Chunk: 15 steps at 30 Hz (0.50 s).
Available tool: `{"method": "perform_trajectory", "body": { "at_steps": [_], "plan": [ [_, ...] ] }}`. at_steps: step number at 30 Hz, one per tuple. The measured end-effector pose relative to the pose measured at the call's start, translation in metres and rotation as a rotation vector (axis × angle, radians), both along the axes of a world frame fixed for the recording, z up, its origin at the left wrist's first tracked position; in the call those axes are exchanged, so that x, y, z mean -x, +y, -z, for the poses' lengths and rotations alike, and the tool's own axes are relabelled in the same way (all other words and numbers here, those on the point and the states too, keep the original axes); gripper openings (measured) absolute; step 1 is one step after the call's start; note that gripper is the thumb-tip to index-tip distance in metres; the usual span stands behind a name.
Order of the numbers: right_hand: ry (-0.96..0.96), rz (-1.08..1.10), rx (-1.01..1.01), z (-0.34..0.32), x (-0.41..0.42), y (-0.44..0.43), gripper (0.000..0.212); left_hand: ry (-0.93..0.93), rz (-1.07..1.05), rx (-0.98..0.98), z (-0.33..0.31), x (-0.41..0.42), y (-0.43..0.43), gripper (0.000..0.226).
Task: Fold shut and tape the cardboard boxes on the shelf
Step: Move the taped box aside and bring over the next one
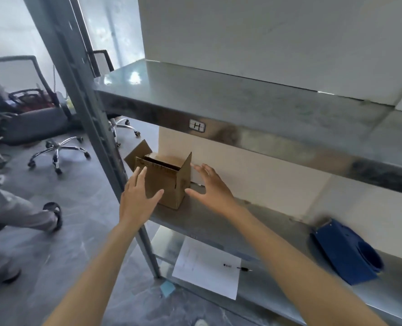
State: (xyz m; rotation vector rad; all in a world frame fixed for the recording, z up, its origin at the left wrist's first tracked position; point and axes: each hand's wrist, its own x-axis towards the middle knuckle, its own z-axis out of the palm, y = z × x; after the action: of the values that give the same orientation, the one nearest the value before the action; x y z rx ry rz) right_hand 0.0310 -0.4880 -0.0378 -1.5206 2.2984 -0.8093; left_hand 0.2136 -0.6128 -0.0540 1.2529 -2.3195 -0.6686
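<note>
Small brown cardboard box, top open. Right flap stands upright, left flap splays out and back to the left, front flap is low along the rim. I see faint dark print on the front face, too blurred to read.

Box sits at the left end of the middle shelf, close to the wall, between both hands. Left hand is in front of the box's front-left face, its fingers straight and close together, thumb out across the front face; I cannot tell if it touches. Right hand is just right of the box, fingers spread wide, tips near the upright flap, thumb by the lower right corner. Neither hand holds anything.

Shelf is grey metal. A blue tape dispenser lies well to the right on the same level. Upper shelf carries an "H" label on its front edge. On the lower shelf are a paper sheet and a pen. Left of the rack is grey floor with office chairs and another person's leg.
</note>
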Motion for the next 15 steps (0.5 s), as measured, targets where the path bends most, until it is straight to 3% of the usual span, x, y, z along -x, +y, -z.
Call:
{"method": "perform_trajectory", "body": {
  "at_steps": [7,15],
  "plan": [
    [-0.086,0.074,0.066,0.011,-0.019,-0.044,0.08,0.112,0.021,-0.136,0.017,0.01,-0.03,0.091],
    [-0.156,0.18,0.114,0.025,-0.041,-0.057,0.059,0.181,0.117,-0.193,0.022,0.006,-0.039,0.09]
  ]
}}
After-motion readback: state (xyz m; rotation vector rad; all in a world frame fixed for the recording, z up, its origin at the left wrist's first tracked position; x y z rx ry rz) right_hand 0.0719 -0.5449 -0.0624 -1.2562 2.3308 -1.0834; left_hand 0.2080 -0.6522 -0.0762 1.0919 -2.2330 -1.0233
